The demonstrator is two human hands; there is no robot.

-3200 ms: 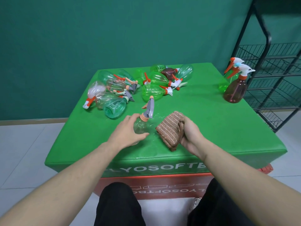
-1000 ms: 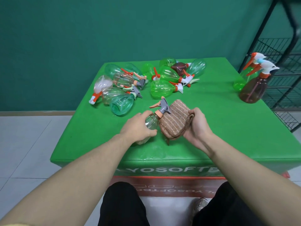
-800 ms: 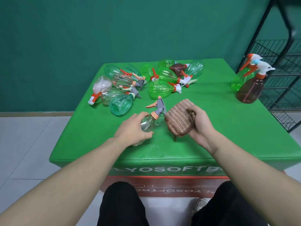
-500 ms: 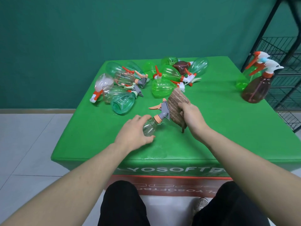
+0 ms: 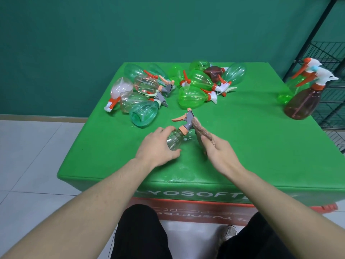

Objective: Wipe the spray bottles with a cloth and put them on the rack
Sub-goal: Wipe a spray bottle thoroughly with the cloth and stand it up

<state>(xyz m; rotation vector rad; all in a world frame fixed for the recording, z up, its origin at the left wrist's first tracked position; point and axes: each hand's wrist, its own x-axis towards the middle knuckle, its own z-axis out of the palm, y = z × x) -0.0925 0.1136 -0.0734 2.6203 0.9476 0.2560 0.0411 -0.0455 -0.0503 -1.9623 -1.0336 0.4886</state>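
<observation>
So the cloth [image 5: 202, 132] has swung up off the belly of the clear bottle [image 5: 174, 140] and now sits edge-on against the grey sprayer head [image 5: 189, 119], which I'd guess means the body is wiped and the trigger end is getting its turn. Left hand [image 5: 156, 146] stays curled around the bottle's base, holding it tilted near the front of the green table [image 5: 252, 146], while the right hand [image 5: 217, 152] pinches the cloth. Plenty left though: a whole pile of bottles [image 5: 175, 85] lies at the back, two upright bottles [image 5: 302, 92] stand by the rack [image 5: 332, 58], and none looks shelved yet.
</observation>
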